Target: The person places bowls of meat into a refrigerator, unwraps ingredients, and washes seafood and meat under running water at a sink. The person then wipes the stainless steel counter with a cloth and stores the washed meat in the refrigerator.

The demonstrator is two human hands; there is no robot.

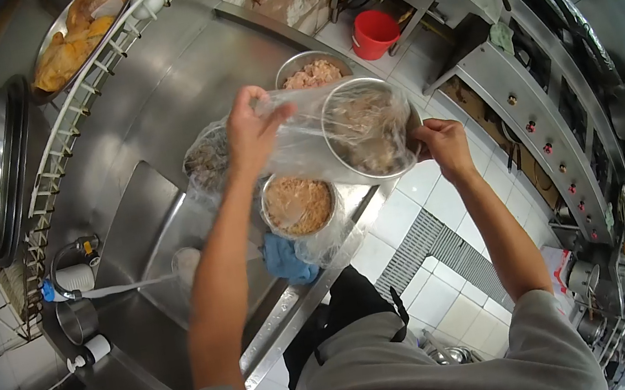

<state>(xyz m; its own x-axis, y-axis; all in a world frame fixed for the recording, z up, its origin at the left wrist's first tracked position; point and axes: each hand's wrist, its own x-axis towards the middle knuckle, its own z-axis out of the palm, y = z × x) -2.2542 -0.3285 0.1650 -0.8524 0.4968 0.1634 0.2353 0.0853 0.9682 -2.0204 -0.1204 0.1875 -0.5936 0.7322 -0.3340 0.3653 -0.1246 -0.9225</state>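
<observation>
My right hand grips the rim of a round metal bowl, tilted and partly wrapped in clear plastic, with food inside. Clear plastic film stretches from that bowl to my left hand, whose fingers are closed on it. Below my left hand a metal bowl of brownish minced food stands on the steel counter. Behind the held bowl is another bowl with pinkish food. A plastic-covered container lies left of my left wrist.
A blue cloth lies at the counter's front edge. Left are a sink and a wire rack near a tray of poultry. A red bucket stands behind; a stove is on the right.
</observation>
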